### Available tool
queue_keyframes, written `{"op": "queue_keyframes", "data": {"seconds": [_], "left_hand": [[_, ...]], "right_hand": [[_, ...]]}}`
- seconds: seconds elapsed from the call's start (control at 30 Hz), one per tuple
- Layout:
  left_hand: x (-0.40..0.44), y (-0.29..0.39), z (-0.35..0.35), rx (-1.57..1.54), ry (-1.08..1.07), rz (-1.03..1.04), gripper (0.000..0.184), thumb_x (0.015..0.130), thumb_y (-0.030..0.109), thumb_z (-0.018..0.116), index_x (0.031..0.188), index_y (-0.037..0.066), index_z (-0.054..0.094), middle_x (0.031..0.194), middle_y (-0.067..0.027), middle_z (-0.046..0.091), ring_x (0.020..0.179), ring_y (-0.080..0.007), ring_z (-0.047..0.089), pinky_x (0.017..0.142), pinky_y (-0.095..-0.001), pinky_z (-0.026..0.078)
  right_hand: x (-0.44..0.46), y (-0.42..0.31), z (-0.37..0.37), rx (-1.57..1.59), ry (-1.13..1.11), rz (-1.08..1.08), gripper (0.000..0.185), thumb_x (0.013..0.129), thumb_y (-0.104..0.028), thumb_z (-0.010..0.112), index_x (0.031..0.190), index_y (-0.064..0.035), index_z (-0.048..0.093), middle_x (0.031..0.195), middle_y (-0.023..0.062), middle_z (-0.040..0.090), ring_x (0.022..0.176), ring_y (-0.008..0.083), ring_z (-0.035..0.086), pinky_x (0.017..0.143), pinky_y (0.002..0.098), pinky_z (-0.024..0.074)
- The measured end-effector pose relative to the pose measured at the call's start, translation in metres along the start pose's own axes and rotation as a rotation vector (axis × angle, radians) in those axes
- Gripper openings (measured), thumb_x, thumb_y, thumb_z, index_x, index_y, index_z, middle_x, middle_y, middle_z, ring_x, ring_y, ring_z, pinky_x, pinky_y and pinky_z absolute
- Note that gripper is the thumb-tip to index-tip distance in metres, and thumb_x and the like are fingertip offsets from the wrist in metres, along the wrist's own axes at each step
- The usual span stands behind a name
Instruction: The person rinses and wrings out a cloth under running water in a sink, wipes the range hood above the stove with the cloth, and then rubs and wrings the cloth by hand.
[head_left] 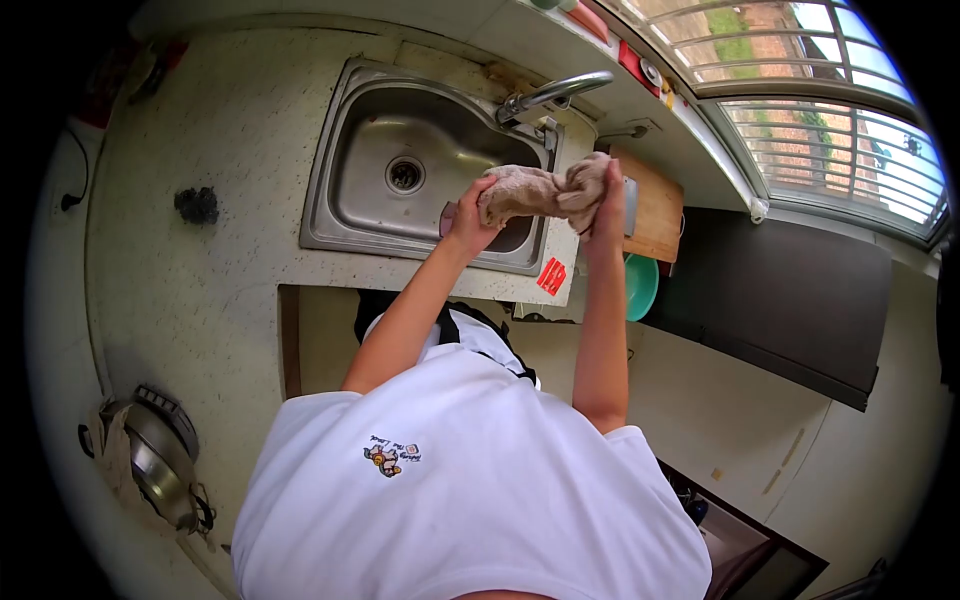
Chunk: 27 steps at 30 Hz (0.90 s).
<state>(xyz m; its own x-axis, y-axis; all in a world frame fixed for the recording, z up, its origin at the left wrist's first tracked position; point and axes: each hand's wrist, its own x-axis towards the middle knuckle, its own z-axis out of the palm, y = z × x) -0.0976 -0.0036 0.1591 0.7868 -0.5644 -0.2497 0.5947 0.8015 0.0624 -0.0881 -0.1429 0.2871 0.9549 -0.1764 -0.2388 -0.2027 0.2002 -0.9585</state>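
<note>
A brownish cloth, bunched and twisted near its right part, is stretched between my two hands above the right side of the steel sink. My left hand is closed around its left end. Around the right end my right hand is wrapped, with some fingers hidden behind the cloth. The curved faucet stands just beyond the cloth, at the sink's back right corner. Inside the basin the drain shows.
A dark scouring pad lies on the counter to the left. Pots sit at the lower left. A wooden cutting board, a green basin and a dark stove cover are on the right. A red sticker marks the counter edge.
</note>
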Motion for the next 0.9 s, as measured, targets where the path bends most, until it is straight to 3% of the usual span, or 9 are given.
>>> {"op": "queue_keyframes", "data": {"seconds": [0.2,0.27,0.5,0.57,0.67,0.7,0.73,0.8,0.9], "left_hand": [[0.006,-0.022,0.019,0.530,0.036,0.083,0.030,0.081,0.029,0.047,0.094,0.004,0.056,0.090,-0.0088,0.059,0.082,-0.0170,0.058,0.071,-0.0289,0.047],[-0.002,-0.031,0.056,0.433,0.298,0.454,0.019,0.080,0.020,0.047,0.068,0.008,0.055,0.062,-0.0023,0.054,0.049,-0.0122,0.050,0.046,-0.0257,0.041],[0.031,-0.043,0.026,0.134,0.359,0.162,0.026,0.082,0.033,0.047,0.068,0.011,0.052,0.064,-0.0037,0.054,0.057,-0.0181,0.055,0.050,-0.0300,0.043],[0.047,-0.058,-0.009,-0.113,-0.116,0.044,0.030,0.083,0.038,0.046,0.068,0.012,0.053,0.066,-0.0038,0.054,0.062,-0.0194,0.056,0.052,-0.0312,0.044],[0.008,-0.077,0.073,0.087,0.244,0.058,0.033,0.086,0.040,0.044,0.072,0.012,0.053,0.069,-0.0043,0.055,0.064,-0.0193,0.057,0.053,-0.0271,0.044],[0.030,-0.069,0.018,0.094,-0.332,-0.078,0.033,0.089,0.037,0.042,0.078,0.009,0.055,0.075,-0.0055,0.057,0.068,-0.0181,0.058,0.058,-0.0265,0.046],[0.026,-0.083,0.034,0.122,-0.330,-0.093,0.033,0.089,0.037,0.042,0.078,0.009,0.055,0.075,-0.0055,0.057,0.068,-0.0181,0.058,0.058,-0.0265,0.046],[0.011,-0.118,0.081,0.533,0.353,0.432,0.031,0.091,0.033,0.042,0.084,0.006,0.055,0.080,-0.0068,0.059,0.071,-0.0169,0.060,0.061,-0.0282,0.048],[0.008,-0.121,0.077,0.587,0.331,0.391,0.030,0.093,0.032,0.042,0.087,0.006,0.056,0.085,-0.0063,0.061,0.077,-0.0173,0.060,0.067,-0.0314,0.049]], "right_hand": [[-0.001,0.034,0.037,-0.800,0.224,-0.206,0.032,0.087,-0.030,0.049,0.078,-0.0002,0.056,0.070,0.0155,0.056,0.060,0.0289,0.051,0.059,0.0347,0.0425],[0.017,0.030,0.037,-0.849,0.258,-0.200,0.032,0.085,-0.030,0.050,0.079,0.0008,0.055,0.068,0.0188,0.055,0.060,0.0342,0.051,0.060,0.0375,0.0428],[-0.040,0.023,0.017,-0.872,0.045,-0.242,0.032,0.079,-0.035,0.054,0.075,-0.0037,0.057,0.068,0.0199,0.058,0.068,0.0403,0.056,0.059,0.0411,0.0448],[-0.055,0.016,0.008,-0.963,-0.020,-0.356,0.031,0.078,-0.035,0.054,0.073,-0.0043,0.058,0.068,0.0196,0.058,0.067,0.0398,0.057,0.059,0.0423,0.0458],[-0.047,0.026,-0.012,-0.835,0.130,-0.384,0.030,0.080,-0.032,0.054,0.071,-0.0030,0.057,0.061,0.0183,0.055,0.059,0.0380,0.055,0.053,0.0390,0.0427],[-0.033,0.026,-0.025,-0.901,0.202,-0.366,0.029,0.079,-0.030,0.054,0.072,-0.0032,0.059,0.063,0.0185,0.056,0.060,0.0375,0.055,0.053,0.0398,0.0426],[-0.020,0.024,-0.036,-0.798,0.259,-0.373,0.031,0.079,-0.030,0.054,0.071,-0.0007,0.058,0.061,0.0191,0.056,0.058,0.0368,0.055,0.053,0.0399,0.0419],[0.003,0.032,-0.065,-0.673,0.226,-0.286,0.034,0.079,-0.029,0.054,0.068,0.0024,0.054,0.060,0.0194,0.054,0.054,0.0335,0.052,0.053,0.0381,0.0413],[-0.023,0.029,-0.078,-0.433,0.085,-0.238,0.034,0.079,-0.028,0.054,0.067,0.0036,0.052,0.058,0.0191,0.052,0.052,0.0294,0.050,0.054,0.0358,0.0412]]}}
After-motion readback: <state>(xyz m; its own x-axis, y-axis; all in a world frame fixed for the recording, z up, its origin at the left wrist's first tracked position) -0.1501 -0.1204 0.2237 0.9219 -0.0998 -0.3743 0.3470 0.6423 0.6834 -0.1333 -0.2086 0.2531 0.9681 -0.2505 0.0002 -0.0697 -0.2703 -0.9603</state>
